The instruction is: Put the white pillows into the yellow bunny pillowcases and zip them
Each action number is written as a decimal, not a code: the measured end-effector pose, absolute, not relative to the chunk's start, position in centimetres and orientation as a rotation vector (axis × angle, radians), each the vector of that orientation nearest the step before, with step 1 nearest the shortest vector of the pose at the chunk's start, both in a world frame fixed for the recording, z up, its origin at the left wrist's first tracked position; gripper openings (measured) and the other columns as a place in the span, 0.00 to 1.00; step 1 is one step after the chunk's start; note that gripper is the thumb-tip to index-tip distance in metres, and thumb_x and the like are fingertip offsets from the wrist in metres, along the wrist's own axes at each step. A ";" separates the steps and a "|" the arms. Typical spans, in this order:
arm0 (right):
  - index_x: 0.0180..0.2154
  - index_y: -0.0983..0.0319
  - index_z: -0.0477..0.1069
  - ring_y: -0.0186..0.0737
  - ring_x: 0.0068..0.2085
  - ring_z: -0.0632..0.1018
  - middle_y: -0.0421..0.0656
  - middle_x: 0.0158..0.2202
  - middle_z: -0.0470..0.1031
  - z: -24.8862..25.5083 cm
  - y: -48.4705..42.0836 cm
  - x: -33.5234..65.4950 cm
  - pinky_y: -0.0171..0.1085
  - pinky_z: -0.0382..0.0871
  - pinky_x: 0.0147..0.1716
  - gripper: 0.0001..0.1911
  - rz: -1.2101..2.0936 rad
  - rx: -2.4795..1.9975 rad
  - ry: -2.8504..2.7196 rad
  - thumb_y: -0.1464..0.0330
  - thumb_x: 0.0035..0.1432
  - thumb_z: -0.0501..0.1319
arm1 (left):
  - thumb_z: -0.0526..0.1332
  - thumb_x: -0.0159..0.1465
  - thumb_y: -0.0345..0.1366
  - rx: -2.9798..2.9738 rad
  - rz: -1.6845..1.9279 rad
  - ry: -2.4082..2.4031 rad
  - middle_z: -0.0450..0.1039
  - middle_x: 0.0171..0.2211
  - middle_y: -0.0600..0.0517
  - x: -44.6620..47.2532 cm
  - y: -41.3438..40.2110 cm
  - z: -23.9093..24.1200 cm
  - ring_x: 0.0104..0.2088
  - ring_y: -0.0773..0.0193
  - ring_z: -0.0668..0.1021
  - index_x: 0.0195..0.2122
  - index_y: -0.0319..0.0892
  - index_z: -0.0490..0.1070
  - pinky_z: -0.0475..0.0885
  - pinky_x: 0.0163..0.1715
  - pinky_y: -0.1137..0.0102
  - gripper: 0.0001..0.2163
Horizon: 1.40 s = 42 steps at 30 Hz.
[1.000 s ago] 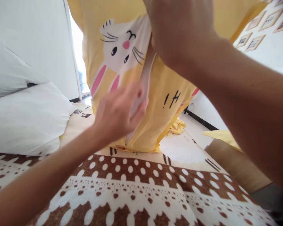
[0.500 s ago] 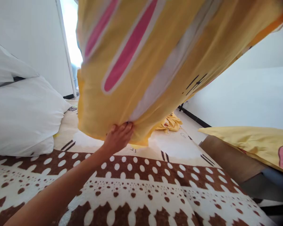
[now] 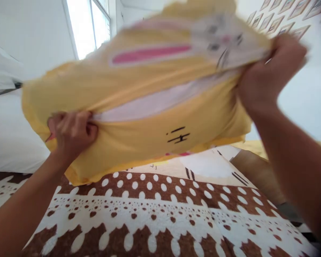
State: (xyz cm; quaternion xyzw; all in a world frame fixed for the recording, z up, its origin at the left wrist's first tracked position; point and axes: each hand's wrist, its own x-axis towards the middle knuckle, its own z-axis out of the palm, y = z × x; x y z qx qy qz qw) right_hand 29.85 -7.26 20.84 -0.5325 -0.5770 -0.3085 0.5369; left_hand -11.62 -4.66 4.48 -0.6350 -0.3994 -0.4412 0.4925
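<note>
Since the earlier frame our yellow rabbit-print pillowcase has swung from a steep hang to nearly level, held up over the near blanket. Our right hand, then out of view, has come in. Blurred by motion, the pillowcase shows a pink ear, a white rabbit face at its right end, black marks and a pale strip along its middle. At left, our left hand is closed tight, fingers bunching the cloth at the strip's left end. At right, our right hand is clenched on the other end. We count one pillowcase, two hands, two white pillows at far left, and one brown-and-white dotted blanket.
</note>
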 end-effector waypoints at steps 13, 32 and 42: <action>0.28 0.58 0.61 0.42 0.27 0.68 0.42 0.25 0.69 10.6 -7.8 30.7 0.38 0.59 0.32 0.04 -0.595 -1.418 -1.282 0.70 0.49 0.49 | 0.52 0.64 0.41 -2.079 -1.123 -1.317 0.64 0.48 0.42 -10.3 1.1 -1.4 0.42 0.55 0.72 0.54 0.39 0.64 0.68 0.39 0.61 0.19; 0.29 0.59 0.65 0.40 0.27 0.67 0.41 0.23 0.67 9.7 -8.3 32.5 0.36 0.57 0.30 0.07 -0.625 -1.479 -1.365 0.68 0.52 0.49 | 0.50 0.65 0.42 -1.923 -1.620 -1.454 0.73 0.32 0.49 -9.5 2.3 0.0 0.34 0.61 0.74 0.36 0.40 0.67 0.66 0.36 0.69 0.12; 0.16 0.58 0.55 0.35 0.20 0.57 0.39 0.15 0.57 9.7 -7.6 35.3 0.36 0.48 0.23 0.17 -0.487 -1.978 -1.772 0.61 0.53 0.51 | 0.52 0.59 0.43 -1.813 -1.467 -1.576 0.65 0.21 0.58 -11.4 -2.9 8.3 0.23 0.71 0.67 0.36 0.39 0.70 0.59 0.28 0.76 0.14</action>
